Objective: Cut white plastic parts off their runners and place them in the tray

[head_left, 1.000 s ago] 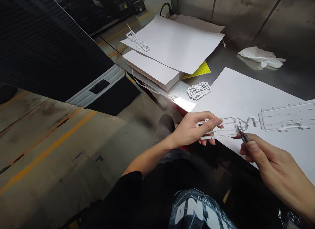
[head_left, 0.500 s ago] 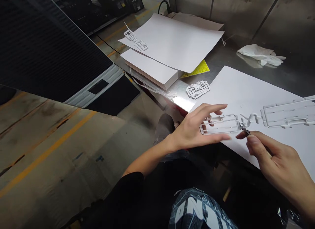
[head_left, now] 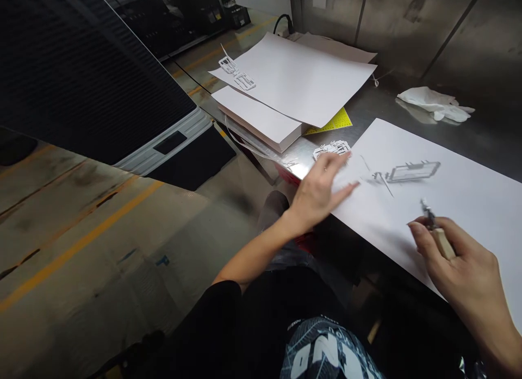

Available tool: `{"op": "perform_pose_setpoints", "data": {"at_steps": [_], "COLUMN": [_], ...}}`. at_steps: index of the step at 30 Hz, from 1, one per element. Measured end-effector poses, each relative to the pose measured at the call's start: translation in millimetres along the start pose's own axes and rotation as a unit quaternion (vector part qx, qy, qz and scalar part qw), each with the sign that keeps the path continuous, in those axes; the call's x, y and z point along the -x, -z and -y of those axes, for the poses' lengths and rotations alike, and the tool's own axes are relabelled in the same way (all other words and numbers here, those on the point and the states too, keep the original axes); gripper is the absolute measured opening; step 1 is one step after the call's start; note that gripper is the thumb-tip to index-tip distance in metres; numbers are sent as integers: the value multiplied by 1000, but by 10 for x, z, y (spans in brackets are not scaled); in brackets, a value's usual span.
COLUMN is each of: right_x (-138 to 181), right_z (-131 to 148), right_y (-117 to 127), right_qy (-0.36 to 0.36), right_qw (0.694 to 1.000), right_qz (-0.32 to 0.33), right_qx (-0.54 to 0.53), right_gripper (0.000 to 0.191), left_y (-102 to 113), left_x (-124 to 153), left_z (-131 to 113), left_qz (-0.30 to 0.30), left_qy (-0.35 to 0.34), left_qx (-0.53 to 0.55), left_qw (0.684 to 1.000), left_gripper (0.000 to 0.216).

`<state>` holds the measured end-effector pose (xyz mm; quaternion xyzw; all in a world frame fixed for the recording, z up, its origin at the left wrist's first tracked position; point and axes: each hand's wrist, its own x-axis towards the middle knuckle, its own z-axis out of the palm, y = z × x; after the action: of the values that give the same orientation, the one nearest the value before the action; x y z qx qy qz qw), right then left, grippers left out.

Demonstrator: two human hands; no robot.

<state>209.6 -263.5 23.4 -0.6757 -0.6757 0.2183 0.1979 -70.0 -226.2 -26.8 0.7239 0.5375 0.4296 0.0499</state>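
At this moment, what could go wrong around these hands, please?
The left hand, overlapping the pile of white parts in view, could knock it. The metal-tipped tool in the right hand, above the paper sheet, might scratch it. The white piece near the corner of the upper sheet might slip off.

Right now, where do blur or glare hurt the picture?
Head view: motion blur softens the left hand and the frame-shaped part on the white sheet; head view: glare whitens the metal tabletop near that hand; head view: the right hand and its cream-handled tool look clearer.
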Motion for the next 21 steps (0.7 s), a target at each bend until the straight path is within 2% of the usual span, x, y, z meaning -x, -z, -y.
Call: {"op": "perform_pose_setpoints", "data": {"at_steps": [3,6,8,11,14,16,18,20,21], "right_x": [-66,-226,-397,-742,-1081,-1191,-1161,-1025,-939], "right_z": [34,130,252,500,733,837,886,865,823], "right_y": [-41,-127,-217,-366,-412,-332,-182,-11,65], "right_qy": [16,54,87,122,112,99,104,111,109], "right_qw": [998,994,989,981,980,977,955,902,874], "right_qz": [-66,-82,-88,-106,-85,-75,-73,-57,-45], "right_qx": [-13,-54,-77,-111,-144,-175,-269,-413,-471], "right_gripper": [62,58,51,43,35,28,26,36,43], "left_y": [-38,-128,-199,-288,-316,-295,-255,-219,-205], "left_x": [-251,-347,-297,-136,-21,-11,-43,-91,-113], "left_z": [350,504,479,360,251,184,102,-2,-59], "left_qz": [5,25,40,65,55,35,3,-39,-52], "left_qy": [60,75,65,39,-1,-36,-64,-84,-95], "left_qx": [-78,-109,-116,-111,-87,-63,-47,-31,-14], "left_qw": [995,991,990,991,995,997,997,995,994], "left_gripper": [67,86,88,76,70,75,91,105,103]}}
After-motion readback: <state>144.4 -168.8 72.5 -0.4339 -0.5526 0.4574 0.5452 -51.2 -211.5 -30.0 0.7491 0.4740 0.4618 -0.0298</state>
